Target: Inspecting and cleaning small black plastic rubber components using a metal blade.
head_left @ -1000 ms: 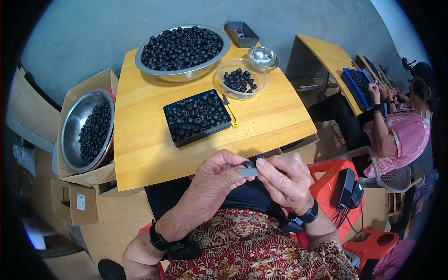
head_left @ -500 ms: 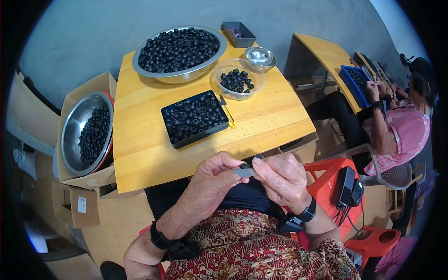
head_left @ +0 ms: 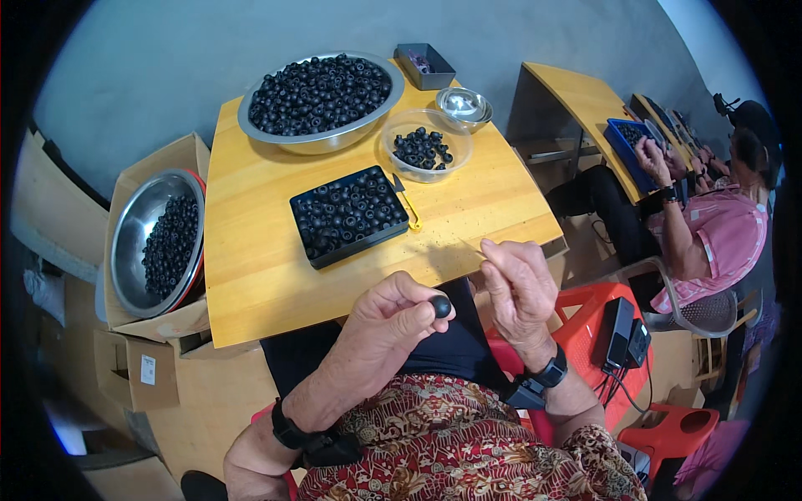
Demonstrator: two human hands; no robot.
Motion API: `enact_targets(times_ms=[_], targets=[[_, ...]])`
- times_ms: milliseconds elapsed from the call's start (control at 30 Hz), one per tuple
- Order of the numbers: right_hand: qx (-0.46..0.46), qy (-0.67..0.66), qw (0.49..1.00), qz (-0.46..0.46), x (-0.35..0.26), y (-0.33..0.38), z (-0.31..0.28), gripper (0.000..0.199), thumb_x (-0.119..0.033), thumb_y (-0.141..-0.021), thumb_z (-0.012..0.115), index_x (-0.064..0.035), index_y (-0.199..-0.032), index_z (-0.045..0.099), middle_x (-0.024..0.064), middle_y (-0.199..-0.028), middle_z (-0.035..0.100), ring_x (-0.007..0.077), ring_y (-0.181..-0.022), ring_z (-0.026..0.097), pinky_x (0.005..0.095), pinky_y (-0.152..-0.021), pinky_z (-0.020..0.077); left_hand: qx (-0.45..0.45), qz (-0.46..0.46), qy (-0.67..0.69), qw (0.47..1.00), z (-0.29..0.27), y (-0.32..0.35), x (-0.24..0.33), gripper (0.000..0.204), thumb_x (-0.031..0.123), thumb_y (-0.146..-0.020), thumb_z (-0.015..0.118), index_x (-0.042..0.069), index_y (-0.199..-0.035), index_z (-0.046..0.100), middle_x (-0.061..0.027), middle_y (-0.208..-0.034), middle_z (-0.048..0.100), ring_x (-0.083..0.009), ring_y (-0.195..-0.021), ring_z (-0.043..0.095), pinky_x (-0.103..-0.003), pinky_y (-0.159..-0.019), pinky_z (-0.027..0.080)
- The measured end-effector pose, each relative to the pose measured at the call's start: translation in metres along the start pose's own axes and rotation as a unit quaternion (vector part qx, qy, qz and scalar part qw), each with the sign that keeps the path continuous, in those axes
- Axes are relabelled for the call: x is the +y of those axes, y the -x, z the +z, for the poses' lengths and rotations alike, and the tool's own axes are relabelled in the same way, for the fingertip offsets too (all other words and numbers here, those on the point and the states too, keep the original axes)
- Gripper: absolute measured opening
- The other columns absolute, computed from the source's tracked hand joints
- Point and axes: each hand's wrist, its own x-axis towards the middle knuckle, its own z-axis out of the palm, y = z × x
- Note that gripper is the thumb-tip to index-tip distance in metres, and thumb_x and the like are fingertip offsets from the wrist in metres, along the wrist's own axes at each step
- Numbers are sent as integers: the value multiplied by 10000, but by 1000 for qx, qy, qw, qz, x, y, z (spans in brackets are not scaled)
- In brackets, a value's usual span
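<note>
You are pinching a small dark round bead (head_left: 440, 306) between the thumb and fingertips of your left hand (head_left: 393, 321), holding it up just off the near edge of the desk (head_left: 251, 267), above your lap. Your right hand (head_left: 518, 284) is hovering just to the right of it, apart from the bead, its fingers drawn narrow around a thin needle-like pin (head_left: 469, 245) whose tip is pointing up and to the left.

On the desk, straight beyond your hands, a black rectangular tray (head_left: 349, 215) is sitting filled with the same dark beads, and a small yellow-handled tool (head_left: 407, 204) is lying just beside its right edge. Farther off, a large steel bowl (head_left: 322, 100) is heaped with beads, and to its right a clear bowl (head_left: 424, 146) is holding a few more. A small steel bowl (head_left: 464, 106) and a grey box (head_left: 424, 67) are standing at the far right corner.

To the left of the desk, another steel bowl (head_left: 154, 242) with beads is resting in a cardboard box (head_left: 159, 167). At far right, another person (head_left: 710, 225) is sitting at a second desk (head_left: 585, 100).
</note>
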Motion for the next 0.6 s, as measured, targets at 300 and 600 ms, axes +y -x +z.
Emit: enact_targets(times_ms=[300,600], targets=[[-42,-115,992,18,-26,-2,-13,361,-18,-683,769,-12,-1032,677,109,-860,636,211,-691,587,303,-592,474,-15,-25,64,998,-12,-2,-5,127,117,-903,632,86,-1019,594,-44,-1007,650,-129,-931,601,-277,-872,477],[-76,-117,990,-4,-31,-1,-6,420,-31,-648,779,-35,-1057,682,83,-874,629,220,-696,580,310,-598,475,9,-23,21,999,-12,-4,-7,68,92,-914,603,73,-979,597,-39,-1006,636,-137,-960,603,-309,-870,483]])
